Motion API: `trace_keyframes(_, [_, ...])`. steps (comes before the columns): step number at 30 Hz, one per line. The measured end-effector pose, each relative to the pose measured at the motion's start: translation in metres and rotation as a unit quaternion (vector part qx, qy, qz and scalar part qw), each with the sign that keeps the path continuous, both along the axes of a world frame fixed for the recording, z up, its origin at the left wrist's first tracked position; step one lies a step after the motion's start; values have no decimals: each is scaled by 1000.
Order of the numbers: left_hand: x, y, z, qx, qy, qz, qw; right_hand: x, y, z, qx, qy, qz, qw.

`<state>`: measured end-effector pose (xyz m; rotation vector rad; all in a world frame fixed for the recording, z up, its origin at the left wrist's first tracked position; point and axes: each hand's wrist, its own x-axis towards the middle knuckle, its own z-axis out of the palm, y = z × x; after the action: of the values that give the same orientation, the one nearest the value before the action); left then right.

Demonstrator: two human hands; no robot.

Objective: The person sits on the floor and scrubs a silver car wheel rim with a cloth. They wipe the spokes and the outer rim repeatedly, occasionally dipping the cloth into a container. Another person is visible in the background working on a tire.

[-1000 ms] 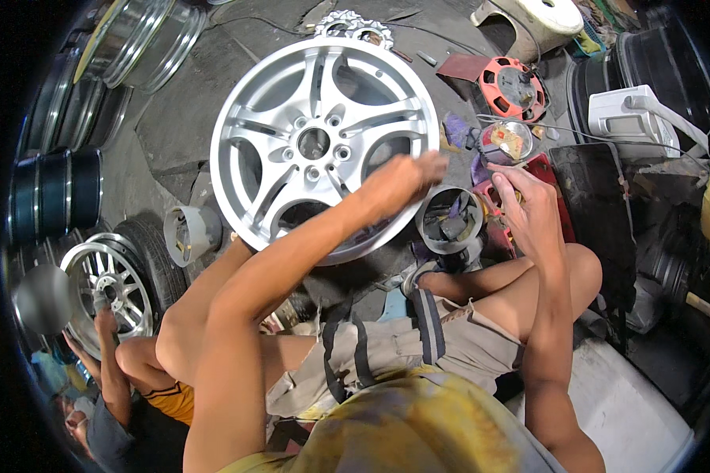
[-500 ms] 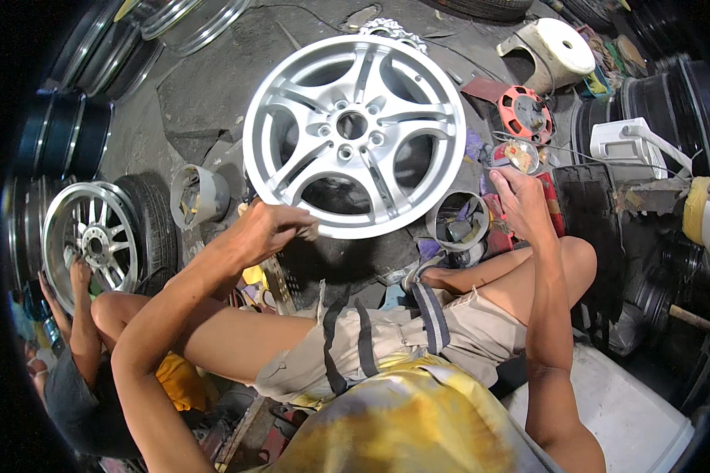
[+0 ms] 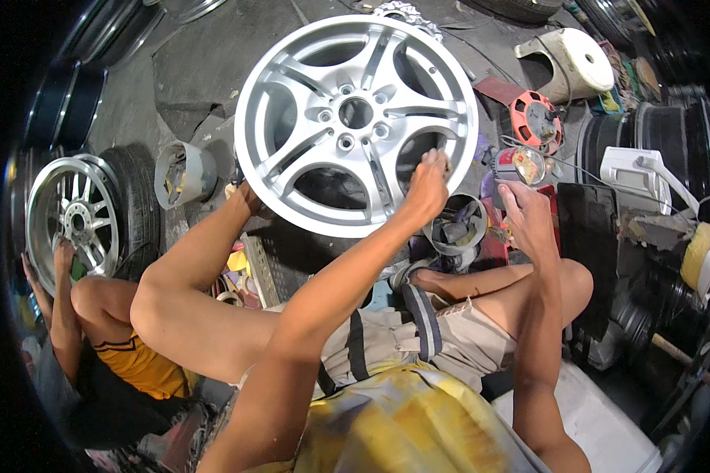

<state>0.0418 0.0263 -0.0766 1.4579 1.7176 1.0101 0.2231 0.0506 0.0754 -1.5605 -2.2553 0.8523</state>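
The fingers of the left hand (image 3: pixel 427 183) were curled together and pressed against the lower right edge of the silver wheel (image 3: pixel 355 126), right at one of the openings between spokes; whether a scrap of abrasive was pinched under them could not be told. The right hand (image 3: pixel 526 214) was closed around a small round tool (image 3: pixel 519 165) with a red body and a shiny face, held just beside the wheel's rim, its fingers wrapped on the casing.

The step in hand was judged to be surface work on the wheel face: a spot near the rim was being rubbed or felt over while the tool was kept ready. The next move, it was reckoned, would call for firm bracing of the wheel and a light, even pass along the curved spoke edge, so the smooth finish would not be gouged.

The wheel itself was propped face-up on the floor in front of the knees, tilted towards the person, cast metal with a satin silver coat, five pairs of spokes and a ring of bolt holes around the hub. A cut-down tin (image 3: pixel 454 229) stuffed with rags sat below the left hand. Further out, a second wheel (image 3: pixel 72 219) in a tyre was handled by another person at the left, and an orange cable reel (image 3: pixel 535 120) lay on the grey concrete.
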Motion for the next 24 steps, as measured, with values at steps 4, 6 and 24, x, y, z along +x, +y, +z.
trace_keyframes(4, [-6,24,7,-23,-25,33,999,2,2,3,-10,-23,3,1000])
trace_keyframes(6, [-15,10,17,-90,7,-26,996,1,2,5,-15,-16,-2,1000])
trace_keyframes(24, [-104,-20,88,-150,40,-370,916,15,1,-19,-162,154,-58,973])
